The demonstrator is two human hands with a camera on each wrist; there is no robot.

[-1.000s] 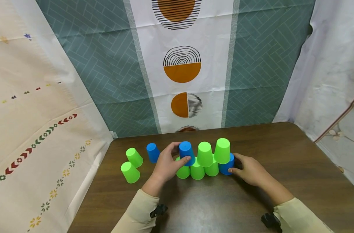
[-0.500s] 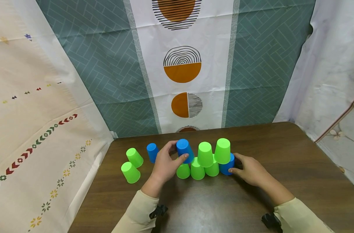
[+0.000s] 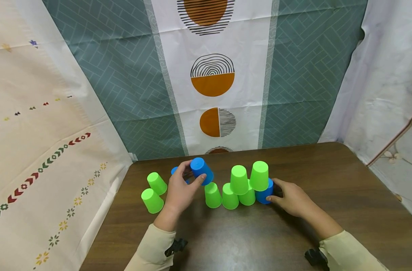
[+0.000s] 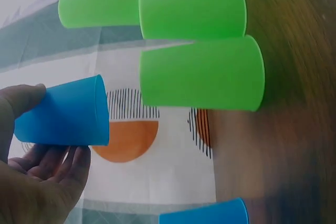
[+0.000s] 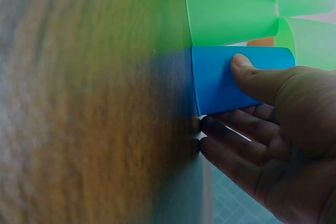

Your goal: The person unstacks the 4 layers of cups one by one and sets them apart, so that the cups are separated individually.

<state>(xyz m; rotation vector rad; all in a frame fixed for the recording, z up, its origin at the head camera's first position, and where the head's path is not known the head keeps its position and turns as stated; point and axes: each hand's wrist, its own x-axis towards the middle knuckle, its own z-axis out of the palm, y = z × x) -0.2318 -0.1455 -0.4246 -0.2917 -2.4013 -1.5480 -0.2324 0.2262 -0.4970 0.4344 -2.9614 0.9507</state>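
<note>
My left hand (image 3: 180,192) holds an upside-down blue cup (image 3: 202,171) in the air, tilted, thumb on one side and fingers on the other. In the left wrist view this blue cup (image 4: 63,114) is apart from the green cups. My right hand (image 3: 290,197) grips another blue cup (image 3: 262,195) at the right end of a bottom row; its thumb presses the near side in the right wrist view. Three green cups (image 3: 230,198) make up the rest of that row. Two more green cups (image 3: 239,180) stand on top, towards the right.
Two green cups (image 3: 152,201) stand at the table's left. Close by, a blue cup (image 3: 174,170) is mostly hidden behind my left hand. The brown wooden table (image 3: 240,241) ends at a hanging patterned cloth (image 3: 151,94) behind the cups.
My left hand has lifted the blue cup off the left end of the stack and carried it left, uncovering the leftmost green cup. The right hand has stayed put.
</note>
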